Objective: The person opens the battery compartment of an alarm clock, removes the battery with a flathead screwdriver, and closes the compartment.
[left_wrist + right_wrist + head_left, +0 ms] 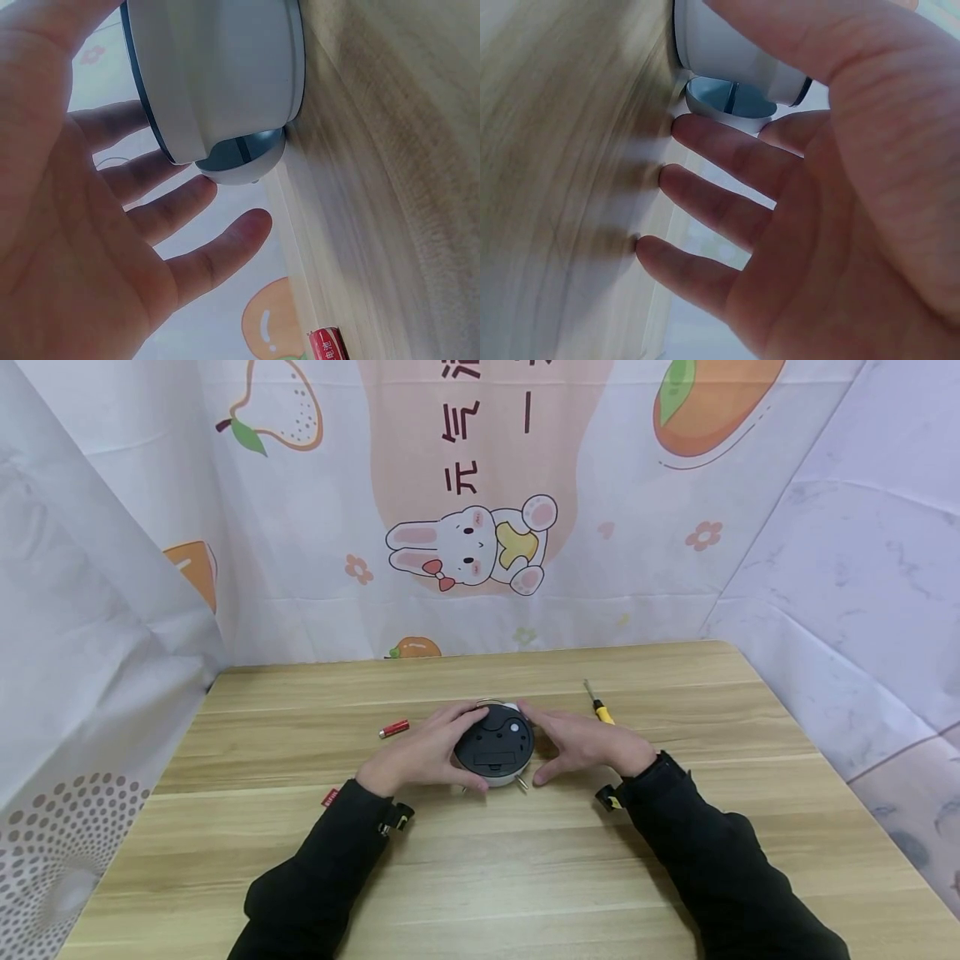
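A round twin-bell alarm clock (495,743) lies face down on the table, its black back with the battery cover upward. Its white side (217,67) and a bell (247,161) show in the left wrist view. My left hand (427,752) holds the clock's left side, thumb at the near edge and fingers over the far rim. On the right side, my right hand (585,745) has its fingers spread. Its index finger is at the far rim, while the thumb stands off the clock. In the right wrist view several fingertips (681,126) rest at the tabletop.
A red battery (393,728) lies left of the clock on the wooden table (510,877). Beyond my right hand is a screwdriver (600,706) with a yellow and black handle. A small red tag (330,797) shows beside the left sleeve. Printed cloth (300,552) hangs behind.
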### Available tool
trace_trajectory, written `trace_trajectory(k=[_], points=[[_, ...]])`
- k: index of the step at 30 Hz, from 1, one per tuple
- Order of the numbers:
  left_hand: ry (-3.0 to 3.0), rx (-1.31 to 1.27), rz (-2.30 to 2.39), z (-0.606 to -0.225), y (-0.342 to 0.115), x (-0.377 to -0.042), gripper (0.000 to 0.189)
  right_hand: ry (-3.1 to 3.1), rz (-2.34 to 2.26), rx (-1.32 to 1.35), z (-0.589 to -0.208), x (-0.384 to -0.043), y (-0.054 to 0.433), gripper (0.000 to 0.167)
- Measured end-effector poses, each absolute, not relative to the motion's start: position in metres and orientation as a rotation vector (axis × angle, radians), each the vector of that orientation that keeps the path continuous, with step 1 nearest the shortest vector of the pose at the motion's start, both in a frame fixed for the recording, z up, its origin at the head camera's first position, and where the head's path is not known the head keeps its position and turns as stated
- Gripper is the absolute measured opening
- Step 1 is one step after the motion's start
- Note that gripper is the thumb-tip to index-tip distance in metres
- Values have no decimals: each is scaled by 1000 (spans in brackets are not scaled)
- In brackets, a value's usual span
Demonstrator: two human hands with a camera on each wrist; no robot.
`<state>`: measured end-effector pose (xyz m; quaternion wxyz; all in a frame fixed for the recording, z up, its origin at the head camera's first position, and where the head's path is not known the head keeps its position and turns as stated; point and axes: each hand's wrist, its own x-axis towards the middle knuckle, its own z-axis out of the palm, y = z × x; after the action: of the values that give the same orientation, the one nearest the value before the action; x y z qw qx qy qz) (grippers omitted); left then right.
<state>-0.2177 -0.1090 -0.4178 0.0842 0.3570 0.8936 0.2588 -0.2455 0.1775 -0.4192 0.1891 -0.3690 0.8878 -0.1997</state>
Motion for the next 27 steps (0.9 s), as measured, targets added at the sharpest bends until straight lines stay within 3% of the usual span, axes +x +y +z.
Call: trace_trajectory(k=[14, 27], points=[[2663, 1035, 767, -419, -109, -217, 107, 2480, -585, -1020, -418, -246, 178, 110], [2691, 1063, 765, -419, -110, -217, 110, 2511, -537, -936, -421, -244, 176, 114]])
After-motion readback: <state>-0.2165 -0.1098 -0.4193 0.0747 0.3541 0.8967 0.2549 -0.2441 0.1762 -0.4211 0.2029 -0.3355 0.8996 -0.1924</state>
